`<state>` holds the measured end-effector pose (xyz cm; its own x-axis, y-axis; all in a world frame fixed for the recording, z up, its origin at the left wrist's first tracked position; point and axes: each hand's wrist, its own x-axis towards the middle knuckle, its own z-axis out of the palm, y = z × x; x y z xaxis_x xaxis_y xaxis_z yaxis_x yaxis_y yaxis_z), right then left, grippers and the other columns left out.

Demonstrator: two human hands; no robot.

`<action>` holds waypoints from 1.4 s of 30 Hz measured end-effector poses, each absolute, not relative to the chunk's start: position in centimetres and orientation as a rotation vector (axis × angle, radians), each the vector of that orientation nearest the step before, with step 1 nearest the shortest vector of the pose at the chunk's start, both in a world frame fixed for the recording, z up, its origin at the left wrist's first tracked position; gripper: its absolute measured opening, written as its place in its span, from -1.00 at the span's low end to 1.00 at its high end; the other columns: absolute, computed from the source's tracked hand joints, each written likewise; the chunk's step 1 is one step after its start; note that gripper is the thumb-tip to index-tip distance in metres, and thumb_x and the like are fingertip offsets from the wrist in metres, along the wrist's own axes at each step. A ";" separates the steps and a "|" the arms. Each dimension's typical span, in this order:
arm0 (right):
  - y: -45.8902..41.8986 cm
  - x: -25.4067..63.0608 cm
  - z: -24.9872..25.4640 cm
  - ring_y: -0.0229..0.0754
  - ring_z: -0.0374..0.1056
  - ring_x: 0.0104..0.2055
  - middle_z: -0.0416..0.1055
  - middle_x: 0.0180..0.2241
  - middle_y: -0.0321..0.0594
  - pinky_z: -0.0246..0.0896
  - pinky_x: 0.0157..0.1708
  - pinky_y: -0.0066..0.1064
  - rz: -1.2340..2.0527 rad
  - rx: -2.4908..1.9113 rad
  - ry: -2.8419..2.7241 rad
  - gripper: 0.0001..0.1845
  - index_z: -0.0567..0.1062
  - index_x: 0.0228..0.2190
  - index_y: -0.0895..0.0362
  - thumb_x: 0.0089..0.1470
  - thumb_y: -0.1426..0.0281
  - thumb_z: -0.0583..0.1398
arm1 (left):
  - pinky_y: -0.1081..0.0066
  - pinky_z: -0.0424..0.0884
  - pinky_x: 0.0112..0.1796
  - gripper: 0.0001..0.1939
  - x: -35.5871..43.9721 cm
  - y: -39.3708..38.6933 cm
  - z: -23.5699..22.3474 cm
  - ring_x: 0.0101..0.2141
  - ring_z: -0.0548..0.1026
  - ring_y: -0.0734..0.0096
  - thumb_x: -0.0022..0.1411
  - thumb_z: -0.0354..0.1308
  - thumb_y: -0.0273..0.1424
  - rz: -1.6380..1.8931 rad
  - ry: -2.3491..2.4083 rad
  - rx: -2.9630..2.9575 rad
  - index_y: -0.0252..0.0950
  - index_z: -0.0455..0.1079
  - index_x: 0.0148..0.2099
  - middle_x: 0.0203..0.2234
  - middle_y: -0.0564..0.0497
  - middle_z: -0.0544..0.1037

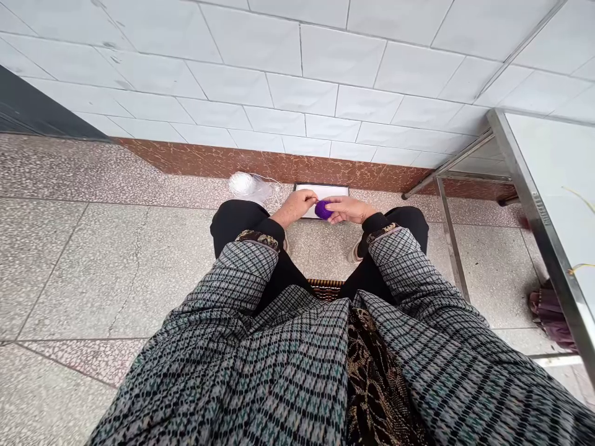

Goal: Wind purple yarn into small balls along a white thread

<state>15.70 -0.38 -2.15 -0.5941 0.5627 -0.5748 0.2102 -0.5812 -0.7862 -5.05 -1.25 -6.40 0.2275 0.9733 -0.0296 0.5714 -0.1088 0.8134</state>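
- Pale wall tiles (302,80) meet a reddish-brown marbled skirting (186,162), and below it runs a speckled stone floor (111,260) with a long crack in one slab on the left.
- At the foot of the wall lies a shallow white tray (325,191) with a dark rim, partly hidden behind the hands.
- Purple yarn ball (321,210): between the two hands, in front of the tray from this view; how high above it cannot be told.
- Right hand (348,209): thumb and fingers curl around one side of the purple yarn ball, gripping it.
- Left hand (297,207): thumb and forefinger are pinched together just beside the ball's upper edge; whether something thin sits between them is too small to tell.
- White yarn ball (242,184): on the floor left of the tray, by a clear plastic bag (263,189), with loose white strands (277,193) trailing toward the tray.
- Checked sleeves (223,279) end in black cuffs, and the forearms reach forward between knees in black trousers (239,222).
- Between the thighs shows the woven edge of a seat (325,289).
- On the right stands a metal-framed table (548,155) with a white top, a yellow strand (581,267) near its edge.
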 end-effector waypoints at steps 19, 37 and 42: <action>0.1 15.5 -4.3 -0.36 0.34 -0.53 0.44 -0.50 -0.35 0.35 -0.52 -0.57 1.910 -1.565 -1.655 -0.68 0.44 -0.19 0.14 0.02 0.56 0.37 | 0.41 0.30 -0.29 -0.81 -4.8 -2.2 -5.3 -0.42 0.40 0.41 0.16 0.13 -0.37 0.460 1.194 1.819 -0.36 0.52 -0.35 -0.47 0.02 0.53; 1.0 15.8 -3.8 -0.40 0.37 -0.47 0.47 -0.39 -0.37 0.42 -0.34 -0.56 1.853 -1.227 -1.024 -0.69 0.31 -0.19 0.06 0.18 0.32 0.35 | 0.50 0.29 -0.43 -0.84 -4.2 -2.3 -6.9 -0.57 0.36 0.51 0.07 0.20 -0.33 0.228 0.884 1.643 -0.31 0.54 -0.40 -0.55 0.08 0.51; 0.7 15.8 -5.2 -0.36 0.26 -0.59 0.38 -0.56 -0.41 0.24 -0.59 -0.56 1.674 -1.709 -1.602 -0.60 0.36 -0.22 0.11 -0.03 0.56 0.40 | 0.49 0.26 -0.43 -0.83 -4.6 -2.1 -6.1 -0.57 0.33 0.50 0.11 0.20 -0.34 0.294 0.879 1.626 -0.34 0.53 -0.39 -0.60 0.07 0.46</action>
<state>15.75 0.66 -5.21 -0.2731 0.8002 -0.5339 0.4983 -0.3571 -0.7901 -4.55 -2.14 -6.12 0.6819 0.6789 -0.2721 0.3792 -0.0100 0.9253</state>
